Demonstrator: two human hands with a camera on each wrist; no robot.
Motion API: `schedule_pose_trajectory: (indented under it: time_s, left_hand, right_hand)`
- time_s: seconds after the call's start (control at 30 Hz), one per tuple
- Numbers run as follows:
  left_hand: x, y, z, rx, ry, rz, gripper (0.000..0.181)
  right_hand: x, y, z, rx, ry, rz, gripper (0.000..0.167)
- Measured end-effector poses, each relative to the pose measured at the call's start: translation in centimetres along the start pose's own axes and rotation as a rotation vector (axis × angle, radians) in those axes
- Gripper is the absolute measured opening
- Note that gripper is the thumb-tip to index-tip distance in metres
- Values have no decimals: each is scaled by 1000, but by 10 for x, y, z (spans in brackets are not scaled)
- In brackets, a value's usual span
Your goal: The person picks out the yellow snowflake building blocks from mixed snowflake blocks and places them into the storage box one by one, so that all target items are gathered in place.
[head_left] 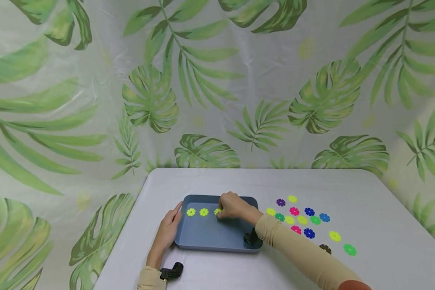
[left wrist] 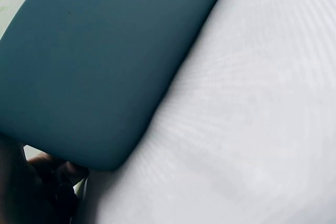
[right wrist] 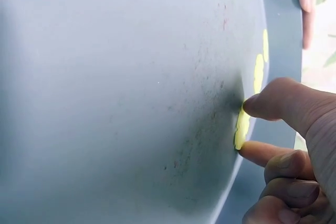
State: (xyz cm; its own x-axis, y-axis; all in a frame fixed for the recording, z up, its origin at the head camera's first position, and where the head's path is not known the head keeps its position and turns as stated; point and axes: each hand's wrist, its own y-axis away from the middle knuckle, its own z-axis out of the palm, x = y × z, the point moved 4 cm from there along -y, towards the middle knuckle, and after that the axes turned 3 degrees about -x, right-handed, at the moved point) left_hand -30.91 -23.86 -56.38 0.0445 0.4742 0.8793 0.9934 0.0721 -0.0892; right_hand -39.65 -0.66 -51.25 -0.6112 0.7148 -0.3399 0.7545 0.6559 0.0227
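A blue-grey tray (head_left: 217, 237) lies on the table, with two yellow flower-shaped discs (head_left: 191, 212) flat inside, near its far left. Level with them, my right hand (head_left: 233, 206) pinches a third yellow disc (right wrist: 241, 127) between thumb and index finger, down at the tray floor. The other fingers of that hand are curled, as the right wrist view shows. My left hand (head_left: 168, 228) rests along the outside of the tray's left wall, fingers fairly straight against it. In the left wrist view that hand is dark and mostly hidden beside the tray (left wrist: 105, 66).
Right of the tray, several notched discs lie scattered on the white table (head_left: 384, 225): yellow (head_left: 335, 236), green (head_left: 349, 249), blue (head_left: 309, 233), pink (head_left: 294, 211), purple (head_left: 280, 202) and brown (head_left: 325, 249). My right forearm (head_left: 297, 249) crosses in front of some. A leaf-print curtain (head_left: 268, 80) hangs behind.
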Motion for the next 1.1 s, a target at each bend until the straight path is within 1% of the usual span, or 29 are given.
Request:
schedule_pose_trajectory:
  time_s: [0.2,0.4,0.6,0.77,0.9,1.1]
  left_hand:
    - [-1,0,1,-2,-1,1,45]
    - [0,0,1,-1,-3,10,45]
    - [1,0,0,5,-11,10,44]
    - [0,1,0,-2,0,9,45]
    - [0,1,0,-1,2,8,44]
    - [-1,1,0,3,-12,5,45]
  right_hand:
    - [0,2,1,4,2,-7,21]
    - [-1,6,-2,21,-1,-16,26]
    - [1,13,-9,55,-47,-14,25]
    - [6,24,-17,99,-105,-18,22]
    - [10,38,-28,156,-150,-20,18]
    - [24,62,-45,242,-184,20,15]
